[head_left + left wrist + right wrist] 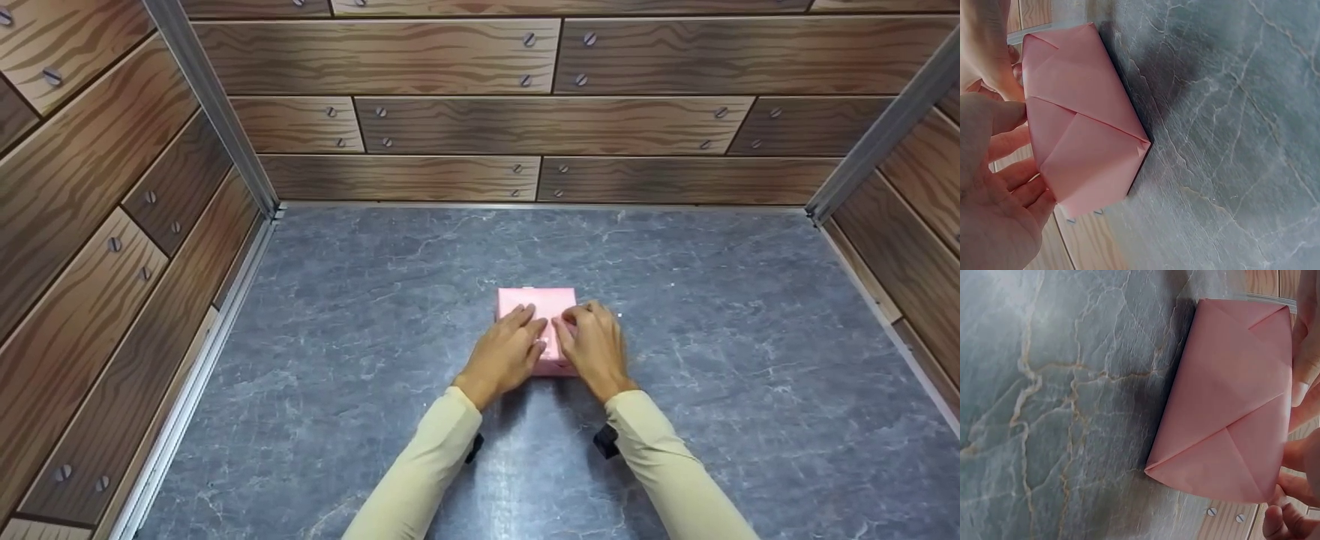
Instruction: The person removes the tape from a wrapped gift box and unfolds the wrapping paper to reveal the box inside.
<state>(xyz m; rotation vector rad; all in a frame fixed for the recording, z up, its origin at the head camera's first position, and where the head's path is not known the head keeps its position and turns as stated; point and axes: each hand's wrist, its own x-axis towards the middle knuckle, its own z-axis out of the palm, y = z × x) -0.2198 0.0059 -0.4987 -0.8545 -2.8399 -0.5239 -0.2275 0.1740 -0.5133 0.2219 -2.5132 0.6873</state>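
Observation:
A pink paper-wrapped box (549,298) lies on the grey marbled surface, in front of both forearms. Its near end shows crossed, pointed paper folds (1086,84), also seen on the end of the box (1235,382) in the right wrist view. My left hand (506,351) rests on the top at the left, fingers extended across the paper. At the right top edge, my right hand (598,343) touches the box with bent fingers, thumb close to the index finger. Whether anything is pinched between those fingertips is hidden.
The grey marbled surface (360,330) extends around the box. Walls with a wood-plank print (450,124) stand at the back and both sides, with metal rails (217,112) along the corners and edges. Dark straps with small devices (606,441) sit at the wrists.

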